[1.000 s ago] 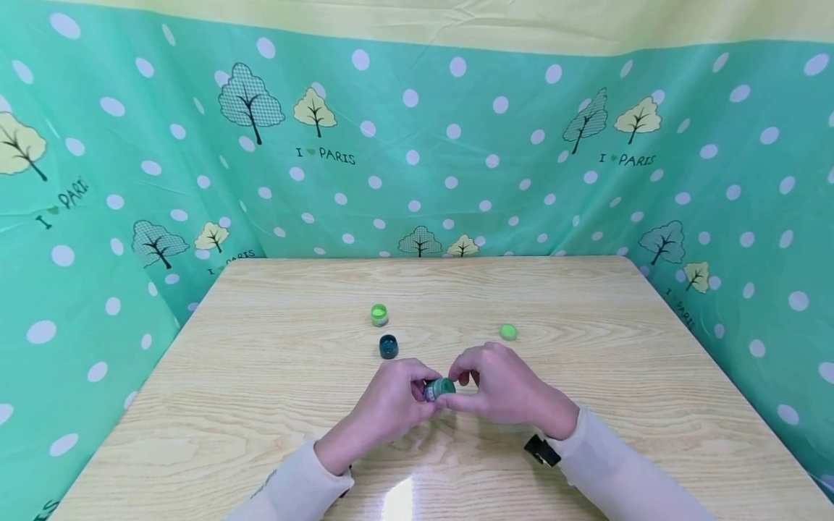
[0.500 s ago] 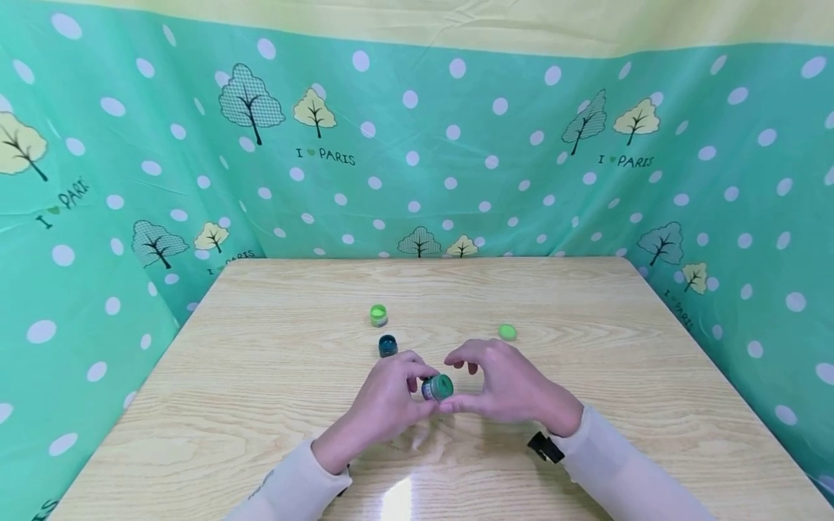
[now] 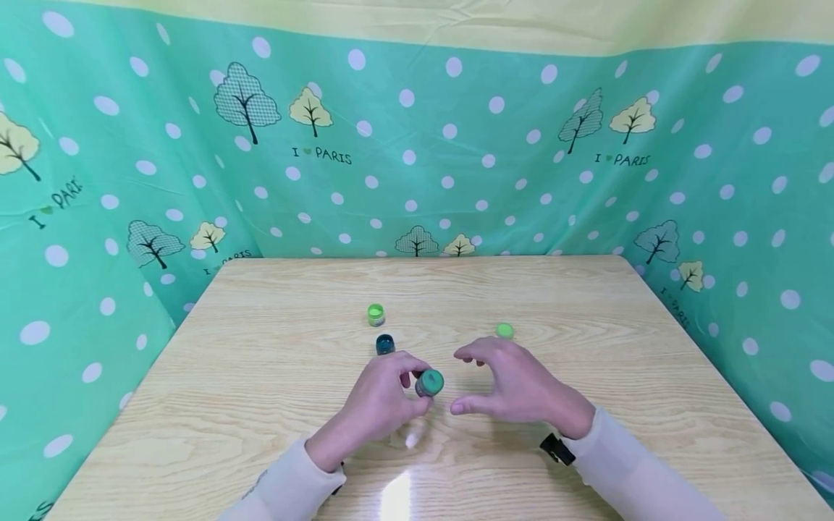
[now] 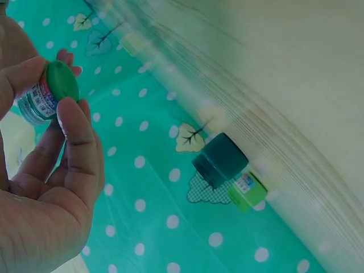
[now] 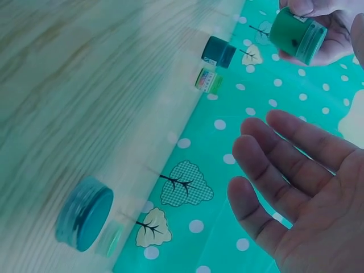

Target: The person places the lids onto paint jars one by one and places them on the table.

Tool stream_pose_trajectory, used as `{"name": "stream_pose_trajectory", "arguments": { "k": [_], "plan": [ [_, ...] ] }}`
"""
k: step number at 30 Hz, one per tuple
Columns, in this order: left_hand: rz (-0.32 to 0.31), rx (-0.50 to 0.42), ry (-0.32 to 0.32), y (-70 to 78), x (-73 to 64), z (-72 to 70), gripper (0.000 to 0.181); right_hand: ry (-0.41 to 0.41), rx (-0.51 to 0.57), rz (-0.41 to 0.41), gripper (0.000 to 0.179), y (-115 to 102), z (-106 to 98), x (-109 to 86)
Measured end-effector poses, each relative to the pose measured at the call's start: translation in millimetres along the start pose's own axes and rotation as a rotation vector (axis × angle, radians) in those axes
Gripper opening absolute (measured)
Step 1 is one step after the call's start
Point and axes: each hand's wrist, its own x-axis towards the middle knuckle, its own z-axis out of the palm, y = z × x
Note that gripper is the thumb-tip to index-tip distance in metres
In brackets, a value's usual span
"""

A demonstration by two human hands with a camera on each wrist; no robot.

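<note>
Left hand (image 3: 381,396) grips green jar (image 3: 429,383); right hand (image 3: 517,383) relaxed, fingers apart, to jar's right. Dark jar (image 3: 385,344), light-green jar (image 3: 376,315) farther off.

We are seeing green on the gripped jar (image 3: 429,384), dark teal on the second jar (image 3: 385,344) and lime on the third jar (image 3: 376,315), while the loose cap (image 3: 504,330) is showing softer green. Streaky blond wood grain is covering the counter (image 3: 274,354). The turquoise curtain (image 3: 430,188) is sporting pale polka dots and trees (image 3: 246,98) (some checked, some cream) beneath a yellow band (image 3: 365,18); the sleeves (image 3: 287,481) are reading off-white, the buckle (image 3: 557,449) black.
</note>
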Motion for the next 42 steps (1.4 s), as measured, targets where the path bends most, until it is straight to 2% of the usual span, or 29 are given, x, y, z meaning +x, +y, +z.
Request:
{"name": "stream_pose_trajectory", "arguments": {
  "k": [13,22,31,42],
  "plan": [
    [-0.045,0.033,0.030,-6.8,-2.7,-10.8,0.025,0.018,-0.077,0.075,0.084,6.3,-0.3,-12.0],
    [-0.069,0.046,0.085,-14.1,-4.6,-22.2,0.028,0.038,-0.124,0.060,0.090,15.0,-0.1,-17.5],
    [-0.148,0.061,0.110,-20.5,-6.8,-34.5,0.031,0.039,-0.138,0.067,0.092,18.1,-4.2,-22.5],
    [-0.228,0.081,0.118,-39.0,-12.5,-48.3,0.028,0.049,-0.159,0.055,0.094,24.8,-7.5,-28.1]
  ]
}}
